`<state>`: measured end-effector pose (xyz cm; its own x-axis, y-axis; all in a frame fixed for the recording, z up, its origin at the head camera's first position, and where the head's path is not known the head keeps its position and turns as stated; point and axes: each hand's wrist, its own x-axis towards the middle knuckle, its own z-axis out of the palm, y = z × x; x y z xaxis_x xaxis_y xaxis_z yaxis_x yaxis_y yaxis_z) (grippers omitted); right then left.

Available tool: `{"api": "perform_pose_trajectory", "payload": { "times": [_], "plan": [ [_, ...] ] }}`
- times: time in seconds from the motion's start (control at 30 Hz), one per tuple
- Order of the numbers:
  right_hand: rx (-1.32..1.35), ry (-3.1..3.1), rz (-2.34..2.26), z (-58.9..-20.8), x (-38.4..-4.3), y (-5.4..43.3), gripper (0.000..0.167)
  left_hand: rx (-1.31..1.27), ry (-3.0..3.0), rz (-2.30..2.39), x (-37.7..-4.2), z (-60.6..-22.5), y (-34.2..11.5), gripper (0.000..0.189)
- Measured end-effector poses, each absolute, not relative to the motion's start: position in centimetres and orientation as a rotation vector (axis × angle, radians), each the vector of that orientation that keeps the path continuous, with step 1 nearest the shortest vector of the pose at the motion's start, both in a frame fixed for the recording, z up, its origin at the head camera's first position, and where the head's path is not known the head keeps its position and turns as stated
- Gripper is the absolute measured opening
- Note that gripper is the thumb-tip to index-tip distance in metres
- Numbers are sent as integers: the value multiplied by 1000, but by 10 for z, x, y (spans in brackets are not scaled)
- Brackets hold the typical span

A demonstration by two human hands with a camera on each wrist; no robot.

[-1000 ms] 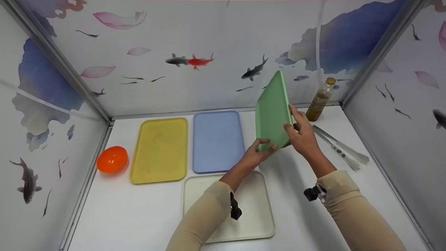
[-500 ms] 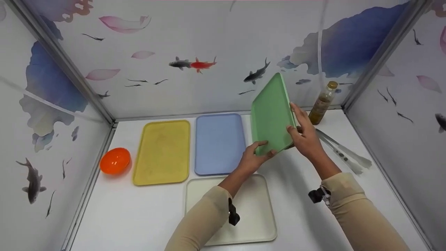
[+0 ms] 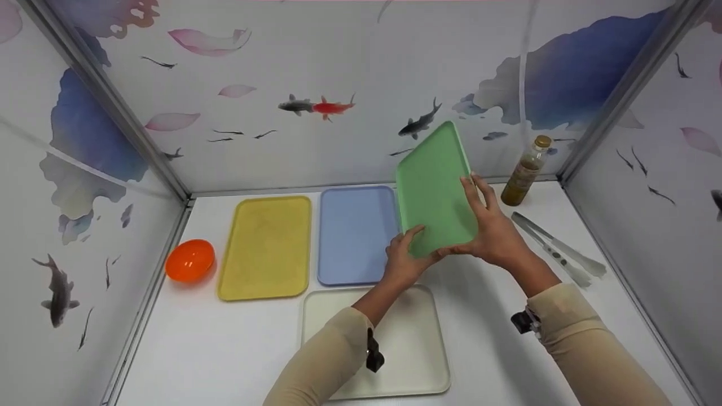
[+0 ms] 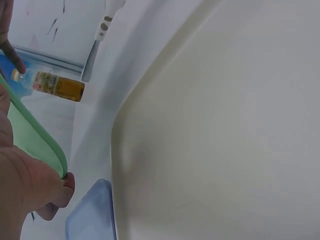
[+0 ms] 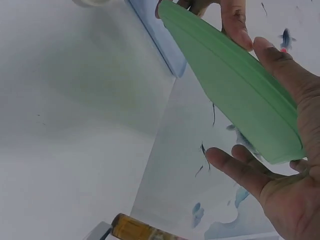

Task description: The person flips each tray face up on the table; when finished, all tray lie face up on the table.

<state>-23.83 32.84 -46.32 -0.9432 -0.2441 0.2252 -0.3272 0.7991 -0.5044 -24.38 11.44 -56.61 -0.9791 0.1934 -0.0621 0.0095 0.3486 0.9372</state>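
Note:
A green tray (image 3: 434,192) is held up and steeply tilted above the table, its inner face turned left in the head view. My left hand (image 3: 403,259) grips its lower corner; in the left wrist view the fingertips curl round the green edge. My right hand (image 3: 496,237) is at the tray's right side with the thumb along the lower edge. In the right wrist view the fingers (image 5: 235,170) of that hand stretch out fairly straight and spread, and the thumb (image 5: 275,57) touches the rim.
A yellow tray (image 3: 268,248), a blue tray (image 3: 357,234) and an off-white tray (image 3: 406,355) lie flat on the white table (image 3: 225,349). At the left is an orange bowl (image 3: 190,260). To the right stand a bottle (image 3: 522,177) of brown liquid and lying tongs (image 3: 558,251). Patterned walls enclose the table.
The green tray has turned so more of its inner face shows. My right hand has shifted its hold: the fingers have straightened and the thumb has moved to the lower edge. My left hand keeps its grip.

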Motion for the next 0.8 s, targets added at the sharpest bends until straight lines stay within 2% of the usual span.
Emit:
{"api": "perform_pose_trajectory", "payload": {
  "times": [0.13, 0.27, 0.8],
  "plan": [
    [425, -2864, 823, -467, -238, 332, 144, 252, 2491, 1721, -243, -569, 110, 105],
    [387, -2888, 841, -472, -240, 336, 145, 304, 2505, 1725, -242, -571, 105, 114],
    [237, -2965, 968, -519, -245, 370, 148, 475, 2469, 1643, -239, -566, 87, 104]
  ]
}}
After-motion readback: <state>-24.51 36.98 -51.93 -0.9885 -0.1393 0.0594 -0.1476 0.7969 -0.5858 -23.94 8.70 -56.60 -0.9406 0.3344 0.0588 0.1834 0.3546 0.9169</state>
